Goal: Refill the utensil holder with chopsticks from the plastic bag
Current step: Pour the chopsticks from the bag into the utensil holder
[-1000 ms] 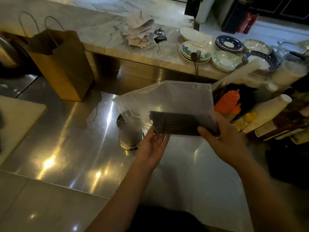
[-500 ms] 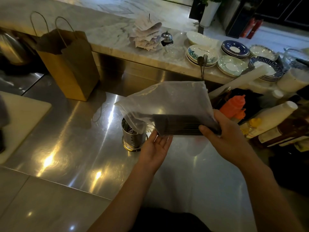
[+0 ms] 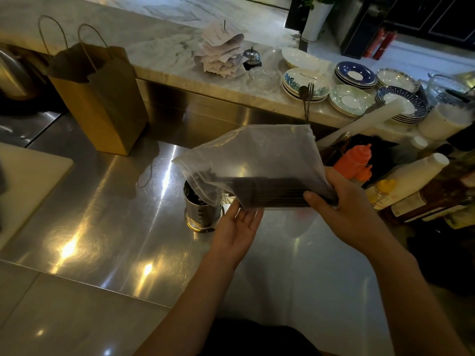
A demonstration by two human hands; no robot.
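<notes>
A clear plastic bag (image 3: 259,155) hangs above the steel counter, with a bundle of dark chopsticks (image 3: 272,192) lying sideways along its bottom. My right hand (image 3: 341,204) grips the bag's right end around the bundle. My left hand (image 3: 237,228) is under the bundle's left end, palm up with fingers spread, touching it from below. The bag's open left corner droops over the round metal utensil holder (image 3: 203,214), which stands on the counter and has dark pieces inside.
A brown paper bag (image 3: 102,98) stands at the back left, a white cutting board (image 3: 28,181) at the left edge. Sauce bottles (image 3: 411,181) and an orange squeeze bottle (image 3: 356,161) crowd the right. Stacked plates (image 3: 352,98) sit on the marble ledge behind.
The bag's open corner has sunk lower over the holder. My hands have kept their hold, and the view has shifted slightly.
</notes>
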